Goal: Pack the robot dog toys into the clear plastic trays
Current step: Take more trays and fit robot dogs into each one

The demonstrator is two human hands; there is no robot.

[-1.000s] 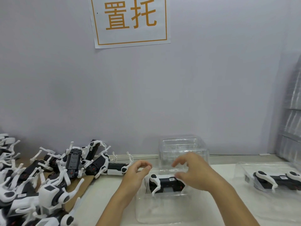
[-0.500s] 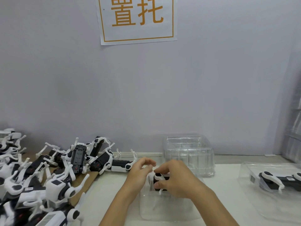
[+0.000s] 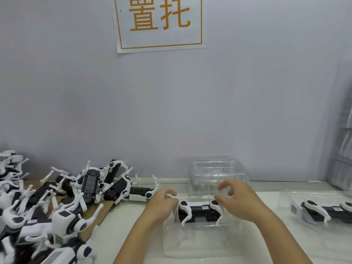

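Note:
A black-and-white robot dog toy (image 3: 198, 209) lies on its side inside the clear plastic tray (image 3: 200, 244) in front of me. My left hand (image 3: 162, 205) is at the tray's left end, its fingers curled over the rim there. Just above the toy's right end hovers my right hand (image 3: 240, 203), fingers loosely curled and holding nothing. To the left, a pile of loose robot dog toys (image 3: 57, 206) covers the table. At the right, a second tray (image 3: 285, 199) holds another robot dog toy (image 3: 323, 209).
A stack of empty clear trays (image 3: 217, 172) stands against the wall right behind my hands. More clear packaging leans at the far right edge (image 3: 342, 149). A paper sign (image 3: 160, 23) hangs on the wall. Brown cardboard (image 3: 91, 216) lies under the toy pile.
My right hand, which covered the toy half a second ago, has come off it and moved right. The toy now shows fully in the tray. My left hand has stayed at the tray's left end.

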